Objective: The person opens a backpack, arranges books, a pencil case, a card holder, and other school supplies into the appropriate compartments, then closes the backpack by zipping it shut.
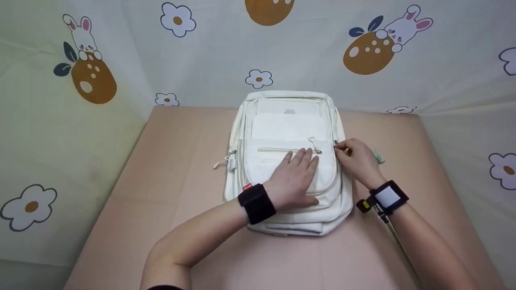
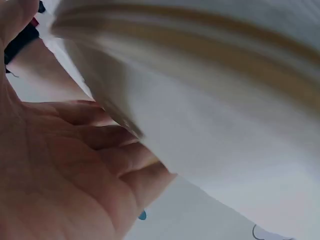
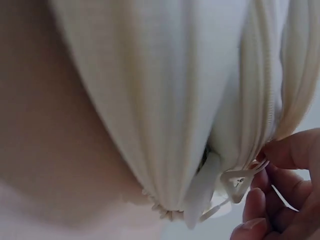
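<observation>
A white backpack [image 1: 262,167] lies front side up on the table. My left hand [image 1: 293,179] rests on its front panel with fingers spread, just below a short pocket zipper [image 1: 278,150]. In the left wrist view, the left fingers [image 2: 132,157] lie straight against the white fabric. At the bag's right side, my right hand [image 1: 360,159] pinches a zipper pull. Up close, the right wrist view shows this pull [image 3: 237,184], with a white triangular piece on a cord loop, between thumb and forefinger beside the zipper teeth [image 3: 270,107].
The table [image 1: 181,161] has a pinkish cover. A small green item [image 1: 379,156] lies behind the right hand. Cords [image 1: 221,162] hang off the bag's left side. Patterned fabric [image 1: 217,56] encloses the back and sides. A cable [image 1: 403,249] runs along the right forearm.
</observation>
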Motion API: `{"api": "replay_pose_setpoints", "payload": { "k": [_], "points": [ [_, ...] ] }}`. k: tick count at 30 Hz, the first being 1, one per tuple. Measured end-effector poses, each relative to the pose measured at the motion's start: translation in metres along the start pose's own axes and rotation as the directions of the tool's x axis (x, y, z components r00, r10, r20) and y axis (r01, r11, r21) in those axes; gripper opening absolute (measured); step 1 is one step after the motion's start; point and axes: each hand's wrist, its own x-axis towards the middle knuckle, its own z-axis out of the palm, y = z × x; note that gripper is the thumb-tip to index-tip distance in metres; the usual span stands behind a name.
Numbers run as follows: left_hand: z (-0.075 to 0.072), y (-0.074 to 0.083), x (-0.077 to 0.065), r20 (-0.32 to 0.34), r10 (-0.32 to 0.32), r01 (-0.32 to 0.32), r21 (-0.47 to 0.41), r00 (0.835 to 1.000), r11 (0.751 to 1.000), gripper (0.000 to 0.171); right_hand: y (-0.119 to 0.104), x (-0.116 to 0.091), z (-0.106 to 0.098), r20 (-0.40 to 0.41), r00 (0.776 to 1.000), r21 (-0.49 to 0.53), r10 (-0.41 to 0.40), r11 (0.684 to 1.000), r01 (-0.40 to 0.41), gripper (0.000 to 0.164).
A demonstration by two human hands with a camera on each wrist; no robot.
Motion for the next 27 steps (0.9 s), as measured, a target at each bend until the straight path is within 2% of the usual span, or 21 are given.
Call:
{"api": "replay_pose_setpoints", "payload": {
  "k": [3, 8, 15, 21, 27],
  "points": [
    [-0.001, -0.003, 0.004, 0.018, -0.012, 0.012, -0.003, 1.0, 1.0, 0.103, 0.002, -0.003, 0.001, -0.08, 0.991, -0.077, -0.11, 0.992, 0.104, 0.018],
    [-0.003, -0.001, 0.008, 0.026, -0.012, 0.012, -0.003, 1.0, 1.0, 0.099, 0.004, -0.011, 0.0, -0.161, 0.952, -0.215, -0.259, 0.951, 0.222, 0.013],
    [0.0, 0.0, 0.008, 0.029, -0.013, 0.013, -0.005, 0.999, 1.0, 0.097, 0.006, -0.022, -0.004, -0.168, 0.925, -0.316, -0.34, 0.908, 0.276, 0.011],
    [0.0, 0.0, 0.006, 0.041, -0.005, 0.005, -0.013, 0.999, 1.0, 0.093, 0.004, -0.034, -0.007, -0.157, 0.886, -0.383, -0.437, 0.853, 0.353, 0.009],
    [-0.001, -0.001, 0.006, 0.048, -0.003, 0.004, -0.025, 0.999, 1.0, 0.092, -0.002, -0.048, -0.009, -0.128, 0.874, -0.408, -0.468, 0.828, 0.384, 0.009]
  ]
}}
